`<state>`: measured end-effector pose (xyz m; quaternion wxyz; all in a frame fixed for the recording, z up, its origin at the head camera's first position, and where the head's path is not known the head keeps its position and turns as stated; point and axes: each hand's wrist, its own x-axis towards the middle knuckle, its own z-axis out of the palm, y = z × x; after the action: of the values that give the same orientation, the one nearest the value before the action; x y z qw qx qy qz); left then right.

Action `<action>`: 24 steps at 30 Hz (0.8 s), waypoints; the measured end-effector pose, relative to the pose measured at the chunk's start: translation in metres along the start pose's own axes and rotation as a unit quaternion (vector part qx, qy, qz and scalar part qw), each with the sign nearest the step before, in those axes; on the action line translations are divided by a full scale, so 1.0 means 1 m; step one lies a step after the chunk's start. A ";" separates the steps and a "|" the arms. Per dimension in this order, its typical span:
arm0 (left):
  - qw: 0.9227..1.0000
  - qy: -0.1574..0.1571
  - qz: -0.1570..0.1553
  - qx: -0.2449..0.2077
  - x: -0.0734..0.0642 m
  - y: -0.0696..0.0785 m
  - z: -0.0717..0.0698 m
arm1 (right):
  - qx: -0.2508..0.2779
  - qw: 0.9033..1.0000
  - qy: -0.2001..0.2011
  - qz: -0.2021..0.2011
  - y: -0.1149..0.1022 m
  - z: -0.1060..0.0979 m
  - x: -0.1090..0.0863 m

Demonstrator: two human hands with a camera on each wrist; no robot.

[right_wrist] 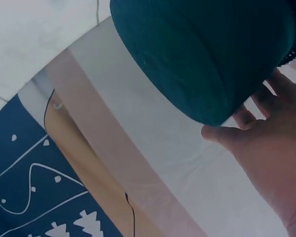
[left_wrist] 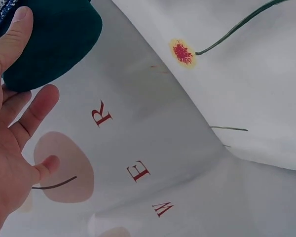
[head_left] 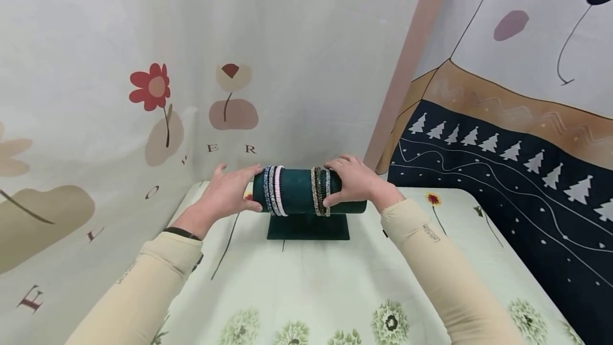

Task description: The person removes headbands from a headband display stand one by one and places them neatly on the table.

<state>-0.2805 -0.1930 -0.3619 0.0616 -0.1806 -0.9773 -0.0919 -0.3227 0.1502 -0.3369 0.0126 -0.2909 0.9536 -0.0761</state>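
A dark green velvet bracelet stand [head_left: 298,188], a horizontal roll on a flat base [head_left: 308,229], stands on the table. My left hand [head_left: 226,191] grips the roll's left end, thumb in front and fingers behind; the left wrist view shows the thumb lying on the velvet [left_wrist: 59,44]. At the right part, my right hand [head_left: 358,182] holds the roll from above, its thumb by a silvery bracelet [head_left: 328,182]. Glittery blue bracelets [head_left: 267,190] and a pink one [head_left: 279,193] ring the left part. Gold-toned and dark bracelets [head_left: 316,190] sit right of the middle.
A pale cloth with printed flowers [head_left: 390,321] covers the table [head_left: 297,281]. Behind hangs a light curtain [head_left: 306,68] with flower prints and letters. To the right is a navy fabric [head_left: 479,174] with white trees.
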 end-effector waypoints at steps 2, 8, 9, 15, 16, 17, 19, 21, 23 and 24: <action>1.000 0.000 -0.001 0.001 0.000 0.000 0.000 | 0.002 1.000 -0.001 0.004 0.000 -0.004 -0.002; 1.000 -0.001 -0.007 0.002 -0.001 0.001 0.001 | 0.010 0.999 -0.025 0.030 0.008 -0.015 -0.010; 1.000 -0.001 -0.007 0.002 -0.001 0.001 0.001 | 0.011 0.999 -0.028 0.034 0.010 -0.016 -0.012; 1.000 0.002 -0.005 0.000 -0.001 0.001 0.003 | 0.024 0.997 -0.037 0.056 0.026 -0.022 -0.024; 1.000 0.001 -0.005 -0.001 -0.002 0.001 0.003 | 0.029 0.997 -0.037 0.059 0.028 -0.022 -0.026; 1.000 0.001 -0.006 -0.001 -0.002 0.001 0.003 | 0.034 0.997 -0.037 0.062 0.030 -0.021 -0.028; 1.000 0.000 -0.007 -0.001 -0.002 0.001 0.003 | 0.045 0.997 -0.033 0.061 0.033 -0.018 -0.030; 1.000 0.000 -0.007 -0.002 -0.002 0.001 0.002 | 0.057 0.996 -0.028 0.058 0.033 -0.014 -0.031; 1.000 0.000 -0.008 -0.002 -0.002 0.002 0.002 | 0.053 0.997 -0.022 0.049 0.032 -0.008 -0.031; 1.000 -0.001 -0.008 -0.002 -0.002 0.002 0.002 | 0.049 0.998 -0.018 0.044 0.031 -0.004 -0.031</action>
<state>-0.2776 -0.1914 -0.3641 0.0596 -0.1725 -0.9787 -0.0941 -0.3144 0.1935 -0.3378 0.0477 -0.2488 0.9603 -0.1169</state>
